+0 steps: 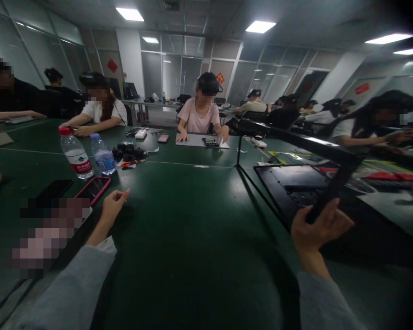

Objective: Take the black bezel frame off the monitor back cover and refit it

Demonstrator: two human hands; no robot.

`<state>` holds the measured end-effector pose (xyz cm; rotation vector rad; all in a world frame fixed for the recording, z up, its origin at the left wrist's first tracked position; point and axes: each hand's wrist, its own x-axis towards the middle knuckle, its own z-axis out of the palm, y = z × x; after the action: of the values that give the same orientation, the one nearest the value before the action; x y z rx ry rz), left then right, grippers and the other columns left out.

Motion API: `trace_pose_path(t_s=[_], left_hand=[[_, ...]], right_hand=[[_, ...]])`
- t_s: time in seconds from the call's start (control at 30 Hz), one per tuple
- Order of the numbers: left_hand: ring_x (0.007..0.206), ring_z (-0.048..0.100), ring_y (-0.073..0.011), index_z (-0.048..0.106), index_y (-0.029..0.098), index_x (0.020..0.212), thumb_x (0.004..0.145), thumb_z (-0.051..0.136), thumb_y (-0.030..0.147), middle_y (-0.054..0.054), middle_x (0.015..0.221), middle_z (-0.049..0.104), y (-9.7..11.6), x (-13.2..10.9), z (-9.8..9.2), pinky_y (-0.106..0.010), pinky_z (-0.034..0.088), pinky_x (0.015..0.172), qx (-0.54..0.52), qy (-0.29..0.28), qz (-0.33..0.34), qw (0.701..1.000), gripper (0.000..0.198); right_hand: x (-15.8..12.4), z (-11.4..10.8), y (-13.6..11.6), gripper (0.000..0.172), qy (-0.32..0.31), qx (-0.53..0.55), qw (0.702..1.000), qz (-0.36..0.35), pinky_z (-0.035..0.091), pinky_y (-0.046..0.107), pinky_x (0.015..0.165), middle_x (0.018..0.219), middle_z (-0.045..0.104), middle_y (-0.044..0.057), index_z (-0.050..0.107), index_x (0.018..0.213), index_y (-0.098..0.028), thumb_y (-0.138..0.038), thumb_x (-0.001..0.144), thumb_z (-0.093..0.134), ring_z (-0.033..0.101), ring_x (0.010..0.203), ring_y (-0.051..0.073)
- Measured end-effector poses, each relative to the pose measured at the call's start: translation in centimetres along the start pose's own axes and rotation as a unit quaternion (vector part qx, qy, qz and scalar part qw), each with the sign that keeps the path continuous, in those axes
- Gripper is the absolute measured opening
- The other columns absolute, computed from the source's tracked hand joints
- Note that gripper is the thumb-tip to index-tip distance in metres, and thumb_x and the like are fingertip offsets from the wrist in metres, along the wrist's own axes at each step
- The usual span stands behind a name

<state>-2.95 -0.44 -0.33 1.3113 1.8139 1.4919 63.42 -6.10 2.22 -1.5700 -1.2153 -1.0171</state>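
Note:
My right hand (318,229) grips one side of a thin black rectangular frame (296,137), which looks like a monitor bezel. The frame is tilted up, its far corner close to the green table. Partly behind it, on the right, lies a flat black panel (292,176) resembling a display's housing. My left hand (114,206) is over the table on the left, fingers curled in and tips together, with nothing visible in them. Nearest to it is a phone in a red-pink case (101,185).
Two water bottles, one red-capped (76,156) and one blue-capped (102,156), stand at left. Beyond them are a black bundle (127,150) and orange-handled pliers (129,163). A person in pink (199,112) works opposite at a white board (189,140). Other people sit around.

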Motion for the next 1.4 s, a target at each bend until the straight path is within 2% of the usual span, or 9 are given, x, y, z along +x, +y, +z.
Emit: trace_pose_path(t_s=[0.1,0.27,0.47,0.57,0.67,0.83,0.97,1.17,1.4], left_hand=[[0.07,0.064,-0.02,0.074,0.017,0.085,0.083,0.061,0.07,-0.005,0.077,0.072,-0.3,0.1,0.0,-0.032,0.049,0.071,0.027,-0.025,0.023,0.999,0.055],[0.099,0.072,-0.0255,0.069,0.016,0.123,0.085,0.065,0.063,-0.013,0.111,0.076,-0.4,-0.1,0.6,-0.037,0.052,0.09,0.008,-0.04,0.063,0.997,0.06],[0.115,0.069,-0.0273,0.045,0.017,0.152,0.08,0.074,0.057,-0.02,0.142,0.062,1.0,-1.2,2.2,-0.042,0.054,0.097,-0.021,-0.07,0.07,0.995,0.087],[0.104,0.073,-0.0257,0.045,0.016,0.15,0.08,0.075,0.056,-0.019,0.132,0.068,1.6,-1.7,2.6,-0.041,0.057,0.093,-0.027,-0.104,0.069,0.992,0.086],[0.08,0.073,-0.0231,0.057,0.015,0.14,0.083,0.069,0.058,-0.014,0.113,0.074,1.8,-1.7,2.5,-0.042,0.058,0.085,0.011,-0.08,0.067,0.994,0.072],[0.1,0.075,-0.0304,0.071,0.018,0.122,0.084,0.067,0.049,-0.014,0.112,0.078,1.4,-1.5,1.9,-0.043,0.056,0.093,0.066,-0.029,0.06,0.996,0.05],[0.103,0.073,-0.0328,0.075,0.021,0.119,0.088,0.061,0.046,-0.014,0.112,0.079,1.3,-2.0,1.8,-0.045,0.054,0.094,0.146,-0.018,0.067,0.987,0.042],[0.111,0.068,-0.0338,0.076,0.015,0.121,0.092,0.053,0.043,-0.019,0.122,0.075,0.4,-1.6,1.9,-0.046,0.049,0.101,0.238,-0.014,0.113,0.965,0.047],[0.122,0.06,-0.0396,0.078,0.019,0.115,0.09,0.055,0.043,-0.017,0.133,0.071,-0.5,-0.6,1.9,-0.054,0.046,0.102,0.272,-0.027,0.089,0.958,0.042]], right_hand=[[0.2,0.3,-3.0,0.075,0.024,0.002,0.999,-0.038,0.048,0.064,0.097,0.118,0.063,0.03,0.03,0.161,-0.003,-0.032,0.095,0.05,0.063,0.114,0.042],[0.3,0.9,-8.1,0.074,-0.053,0.161,0.983,0.071,0.049,0.054,0.103,0.106,0.07,0.02,0.02,0.164,-0.002,-0.038,0.102,0.036,0.067,0.109,0.034],[-0.3,3.6,-9.7,0.067,-0.173,0.256,0.946,0.097,0.052,0.045,0.097,0.103,0.071,0.013,0.03,0.162,-0.008,-0.037,0.101,0.036,0.068,0.094,0.025],[-0.3,5.3,-10.0,0.062,-0.215,0.264,0.936,0.089,0.052,0.043,0.095,0.104,0.072,0.012,0.044,0.155,-0.011,-0.038,0.099,0.04,0.068,0.095,0.025],[-0.3,7.1,-10.2,0.056,-0.228,0.25,0.936,0.098,0.052,0.041,0.089,0.103,0.071,0.013,0.057,0.141,-0.012,-0.04,0.094,0.046,0.067,0.091,0.026],[-1.6,9.9,-9.6,0.05,-0.338,0.245,0.9,0.122,0.051,0.037,0.073,0.08,0.068,0.007,0.065,0.124,-0.014,-0.044,0.085,0.053,0.063,0.072,0.024],[-3.4,11.4,-8.5,0.059,-0.393,0.27,0.868,0.14,0.054,0.043,0.08,0.086,0.07,0.009,0.058,0.128,-0.013,-0.047,0.079,0.057,0.067,0.079,0.027],[-5.7,10.7,-7.2,0.068,-0.417,0.33,0.841,0.103,0.046,0.054,0.111,0.126,0.069,0.018,0.055,0.135,-0.014,-0.035,0.071,0.057,0.062,0.124,0.033],[-5.8,9.0,-7.9,0.057,-0.433,0.287,0.85,0.084,0.045,0.055,0.113,0.131,0.068,0.018,0.063,0.132,-0.014,-0.028,0.078,0.05,0.061,0.127,0.033]])
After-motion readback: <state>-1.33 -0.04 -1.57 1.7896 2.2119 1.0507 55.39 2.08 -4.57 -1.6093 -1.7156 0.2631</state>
